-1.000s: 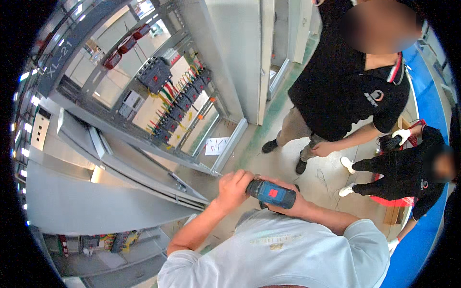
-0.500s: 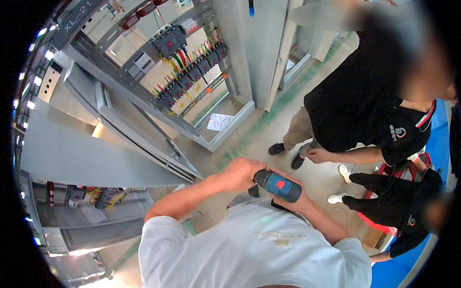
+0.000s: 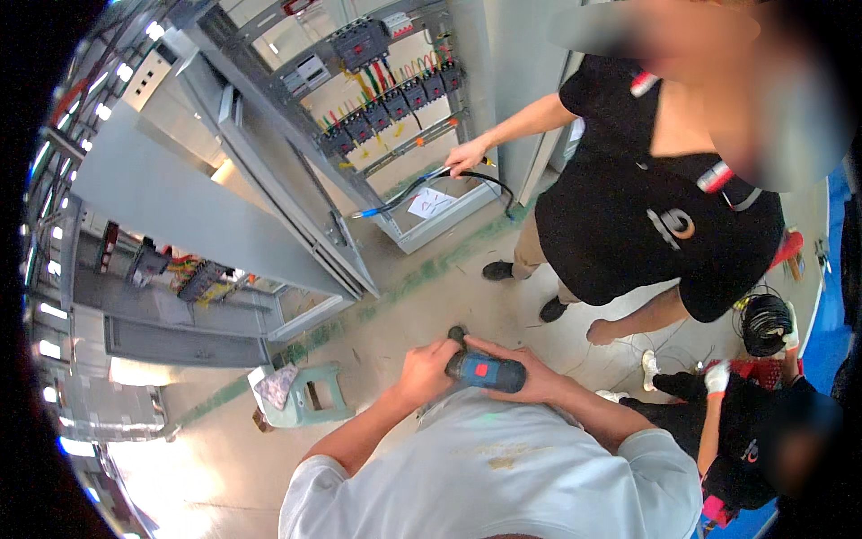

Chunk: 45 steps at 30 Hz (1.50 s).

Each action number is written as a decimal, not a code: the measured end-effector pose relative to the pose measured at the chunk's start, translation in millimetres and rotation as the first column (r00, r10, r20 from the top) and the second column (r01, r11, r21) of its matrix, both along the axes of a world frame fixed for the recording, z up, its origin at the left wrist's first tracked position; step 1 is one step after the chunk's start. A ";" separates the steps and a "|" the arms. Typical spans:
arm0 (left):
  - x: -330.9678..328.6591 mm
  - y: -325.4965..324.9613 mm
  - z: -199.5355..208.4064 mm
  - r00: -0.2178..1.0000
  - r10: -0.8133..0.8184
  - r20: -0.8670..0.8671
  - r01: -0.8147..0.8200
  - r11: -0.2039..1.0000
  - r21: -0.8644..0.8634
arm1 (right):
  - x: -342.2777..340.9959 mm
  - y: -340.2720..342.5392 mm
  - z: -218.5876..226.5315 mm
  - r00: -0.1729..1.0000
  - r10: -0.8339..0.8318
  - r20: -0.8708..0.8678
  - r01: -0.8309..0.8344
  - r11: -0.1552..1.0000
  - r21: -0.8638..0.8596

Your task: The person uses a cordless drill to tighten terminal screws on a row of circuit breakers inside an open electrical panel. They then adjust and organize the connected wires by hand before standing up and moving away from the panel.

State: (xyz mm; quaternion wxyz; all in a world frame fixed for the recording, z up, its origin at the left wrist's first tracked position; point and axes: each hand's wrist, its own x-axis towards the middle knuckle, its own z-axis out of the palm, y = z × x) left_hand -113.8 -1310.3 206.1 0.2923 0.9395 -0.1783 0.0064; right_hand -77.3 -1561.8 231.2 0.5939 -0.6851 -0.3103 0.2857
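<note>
A blue and black cordless drill (image 3: 494,373) is held close in front of my white shirt, its dark nose toward the cabinets. My right hand (image 3: 539,379) closes round it from the right, and the drill body hides part of the fingers. From the left, my left hand (image 3: 426,372) is closed against the drill's front end. Ahead stands an open grey electrical cabinet (image 3: 431,235) with black circuit breakers (image 3: 395,106) and coloured wires. Before it, a co-worker's hand (image 3: 467,157) holds black cables (image 3: 409,190), one with a blue end.
A pale green stool (image 3: 323,395) with a patterned cloth (image 3: 277,388) stands at the left. Large grey cabinet doors (image 3: 215,216) hang beyond it. A co-worker in black (image 3: 611,216) is at the right; another, gloved, person holds a black wire coil (image 3: 766,323) lower right.
My hands have lowered slightly with the drill, and my view has shifted. The co-worker in black has stretched an arm to the cabinet, holding cables. A gloved person's wire coil has come into view.
</note>
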 end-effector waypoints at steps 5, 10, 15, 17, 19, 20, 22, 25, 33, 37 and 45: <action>-61.0 -5.9 23.1 0.988 0.127 -0.083 -0.138 0.980 -0.145 | -32.1 8.3 0.1 0.985 0.166 -0.053 -0.165 0.986 0.031; -105.3 5.3 24.5 0.983 0.093 -0.158 -0.124 0.972 -0.201 | -66.7 19.0 8.4 0.970 0.236 -0.052 -0.234 0.971 0.039; -147.5 35.9 19.0 0.980 0.018 -0.197 -0.063 0.973 -0.224 | -103.7 44.3 15.3 0.954 0.299 -0.037 -0.299 0.954 0.007; -160.7 44.8 15.5 0.982 0.042 -0.184 -0.082 0.973 -0.216 | -121.7 52.7 8.3 0.961 0.271 -0.057 -0.271 0.962 0.000; -173.5 53.0 8.8 0.983 0.087 -0.159 -0.118 0.974 -0.194 | -140.4 63.1 -4.4 0.975 0.216 -0.042 -0.216 0.976 0.003; -179.2 55.7 3.4 0.983 0.120 -0.139 -0.144 0.974 -0.176 | -149.9 69.7 -11.7 0.984 0.175 -0.017 -0.175 0.984 0.010; -192.7 60.2 -2.1 0.982 0.178 -0.070 -0.187 0.968 -0.170 | -168.6 78.3 -14.1 0.990 0.133 0.042 -0.134 0.991 0.025; -220.1 62.6 -0.9 0.958 0.279 0.057 -0.262 0.942 -0.212 | -194.3 87.1 -14.8 0.994 0.109 0.017 -0.109 0.994 -0.013; -322.4 50.6 -26.7 0.816 0.577 -0.045 -0.516 0.690 -0.508 | -242.6 105.8 -4.7 0.996 -0.019 0.082 0.012 0.996 0.084; -350.2 28.7 -0.7 0.890 0.382 -0.247 -0.453 0.692 -0.563 | -254.2 120.4 6.8 0.999 0.052 -0.017 -0.048 0.984 0.172; -354.7 -12.1 -12.5 0.845 0.500 -0.189 -0.492 0.588 -0.642 | -280.0 117.1 17.9 0.992 0.125 -0.024 -0.117 0.970 0.212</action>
